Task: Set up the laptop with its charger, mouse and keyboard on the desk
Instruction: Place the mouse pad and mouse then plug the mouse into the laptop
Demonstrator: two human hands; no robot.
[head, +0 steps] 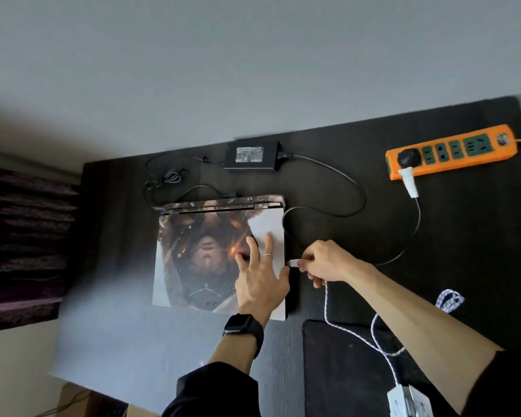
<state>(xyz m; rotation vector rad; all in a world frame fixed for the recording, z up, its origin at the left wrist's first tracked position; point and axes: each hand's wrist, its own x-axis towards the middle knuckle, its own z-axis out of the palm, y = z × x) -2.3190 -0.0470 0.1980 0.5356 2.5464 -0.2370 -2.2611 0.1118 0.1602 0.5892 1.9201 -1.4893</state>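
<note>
— Where do we find the laptop [193, 260]?
— We see it closed on the dark desk [463, 236], printed artwork covering the lid and the hinge toward the wall.
— And our hands?
— Our left hand [260, 278] lies flat on the lid near its right edge, fingers straight and spread, with a watch [242, 326] on the wrist. Our right hand [325, 263] pinches a white connector [294, 262] between thumb and fingers. Its tip sits right at the laptop's right side, and we cannot tell whether it is in a port.
— What trails from it?
— A white braided cable [325, 302] drops from the right hand and runs to a white object [408, 400] at the near edge. We cannot tell what that object is.
— The charger?
— We see the charger brick [251, 156] behind the laptop, by the wall, label up. A thin lead [199, 186] from it reaches the laptop's rear left corner.
— Does anything hold anything?
— The orange power strip [448, 152] at the far right does. We count two plugs in it, a black plug [408, 158] in the top socket at its left end and a white plug [409, 179] in the side just below.
</note>
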